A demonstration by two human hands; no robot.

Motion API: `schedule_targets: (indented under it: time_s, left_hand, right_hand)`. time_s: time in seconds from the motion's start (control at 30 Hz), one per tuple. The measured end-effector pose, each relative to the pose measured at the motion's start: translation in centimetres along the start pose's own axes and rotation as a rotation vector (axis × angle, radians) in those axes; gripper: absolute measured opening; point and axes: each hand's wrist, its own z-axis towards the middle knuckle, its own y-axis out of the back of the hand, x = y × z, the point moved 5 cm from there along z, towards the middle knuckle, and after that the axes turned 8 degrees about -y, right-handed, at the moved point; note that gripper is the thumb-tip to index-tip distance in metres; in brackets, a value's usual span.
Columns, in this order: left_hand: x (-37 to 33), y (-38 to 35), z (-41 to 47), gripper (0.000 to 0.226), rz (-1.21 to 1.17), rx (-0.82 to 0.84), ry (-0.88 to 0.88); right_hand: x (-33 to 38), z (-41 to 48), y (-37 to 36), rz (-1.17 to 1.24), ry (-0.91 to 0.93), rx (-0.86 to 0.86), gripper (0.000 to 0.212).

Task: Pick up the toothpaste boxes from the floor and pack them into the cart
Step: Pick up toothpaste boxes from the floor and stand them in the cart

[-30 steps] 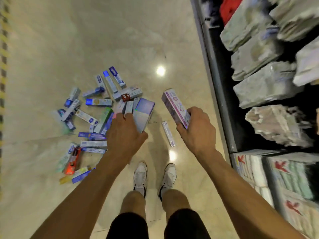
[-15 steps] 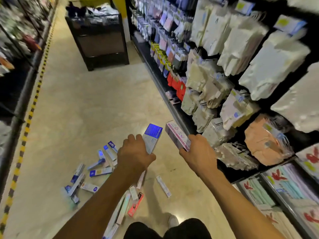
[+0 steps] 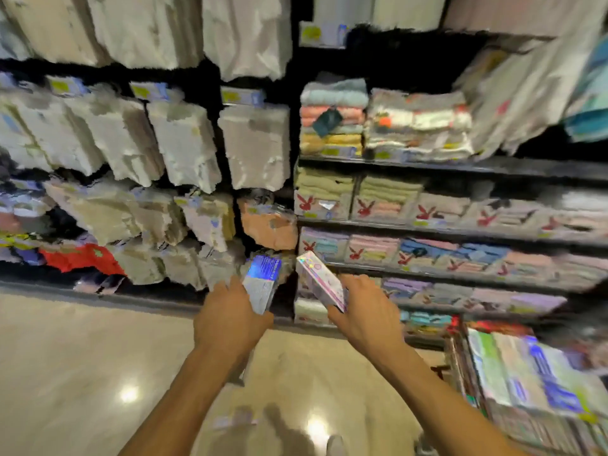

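Head view, nearest first: pale glossy floor with no loose boxes showing on it, and both bare forearms reaching forward over it. The left hand has its fingers wrapped round the lower end of a blue-and-silver toothpaste box, which stands up out of the fist. Just beside it, the right hand pinches a pink-and-white toothpaste box by its near end, tilted up and to the left. Gripping each by one end leaves the far end free to go in first. At the near right stands what looks like the cart, already stacked with flat packs - blur hides how tightly. Both boxes are still out of it, so the carry is probably mid-way. Beyond, store shelves hold folded towels.
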Motion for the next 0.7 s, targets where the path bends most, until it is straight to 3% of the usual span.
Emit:
schedule_targets:
  time_s: [0.2,0.37,0.7]
  left_hand:
    - [-18.3,-5.8,-0.6,0.071,0.076,0.172,-0.414]
    - [-32.3,-9.4,-6.3,0.066,0.091,0.226,-0.631]
    - [-53.8,-18.9,-18.1,0.074,0.021,0.399,-0.748]
  right_hand:
    - [-17.0,-7.2,7.1,0.008,-0.363,-0.182,0.041]
    - [-28.4,-14.5,11.7,0.017,-0.601,-0.286,0.036]
    - [-49.6,-28.0,19.2,-0.060,-0.891,-0.273,0.034]
